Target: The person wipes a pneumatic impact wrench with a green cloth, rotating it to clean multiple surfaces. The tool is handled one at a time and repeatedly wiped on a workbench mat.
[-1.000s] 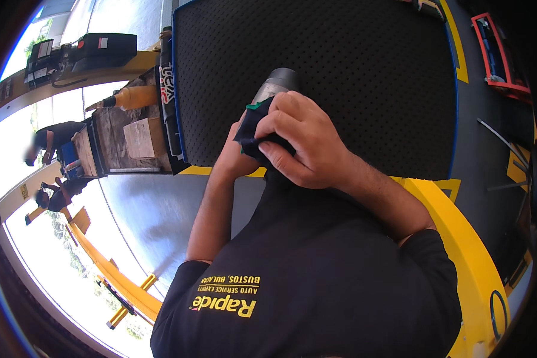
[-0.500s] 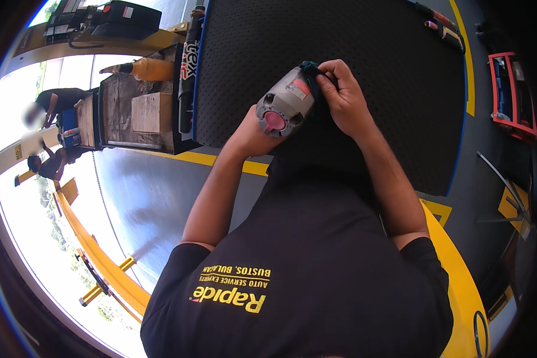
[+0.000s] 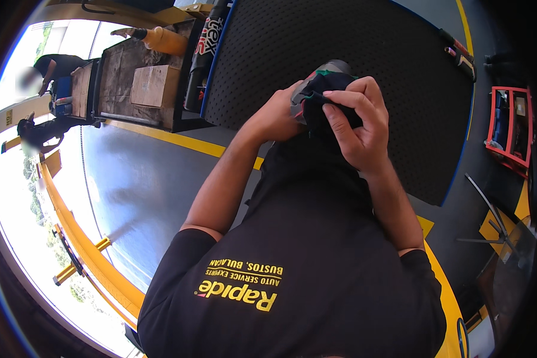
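My left hand point(image 3: 275, 114) is wrapped around a grey tool that looks like an impact wrench point(image 3: 298, 102), held in front of my body. Much of the tool is hidden behind my fingers and a dark cloth point(image 3: 327, 88) with a green edge. That cloth drapes over the tool's near side. My right hand point(image 3: 364, 122) pinches the cloth between bent fingers and thumb, just right of the tool. Beyond the cloth, a rounded grey end of the tool point(image 3: 339, 64) shows.
A black dimpled mat point(image 3: 256, 53) with blue edges lies ahead. Handheld tools point(image 3: 459, 56) rest at its right edge. Farther right stands a red open-frame toolbox point(image 3: 507, 155). To the left, a cart point(image 3: 114, 77) carries a brown box point(image 3: 154, 85) and an orange bottle point(image 3: 167, 40). Two people are beyond it.
The tool has been turned, so its round red end no longer faces up. The cloth now covers more of it, and my right hand has come lower and nearer to me.
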`<move>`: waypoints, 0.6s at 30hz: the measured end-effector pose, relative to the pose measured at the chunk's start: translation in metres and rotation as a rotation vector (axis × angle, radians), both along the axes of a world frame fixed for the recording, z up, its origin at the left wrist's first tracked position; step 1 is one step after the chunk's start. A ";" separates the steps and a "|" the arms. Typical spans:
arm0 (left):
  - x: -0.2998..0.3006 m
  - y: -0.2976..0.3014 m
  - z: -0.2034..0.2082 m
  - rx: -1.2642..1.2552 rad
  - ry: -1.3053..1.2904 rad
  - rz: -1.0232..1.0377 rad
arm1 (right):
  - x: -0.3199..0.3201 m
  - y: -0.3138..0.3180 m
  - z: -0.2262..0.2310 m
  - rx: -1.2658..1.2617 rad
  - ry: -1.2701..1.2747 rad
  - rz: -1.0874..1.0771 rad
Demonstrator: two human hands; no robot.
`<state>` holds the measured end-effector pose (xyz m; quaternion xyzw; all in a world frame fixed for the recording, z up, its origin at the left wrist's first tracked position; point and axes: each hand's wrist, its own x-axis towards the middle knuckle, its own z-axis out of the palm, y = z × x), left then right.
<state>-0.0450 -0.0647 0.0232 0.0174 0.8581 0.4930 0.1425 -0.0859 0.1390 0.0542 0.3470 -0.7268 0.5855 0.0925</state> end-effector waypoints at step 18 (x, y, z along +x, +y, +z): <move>-0.011 -0.016 -0.040 0.268 0.080 -0.074 | 0.025 -0.067 -0.017 0.299 0.436 -0.351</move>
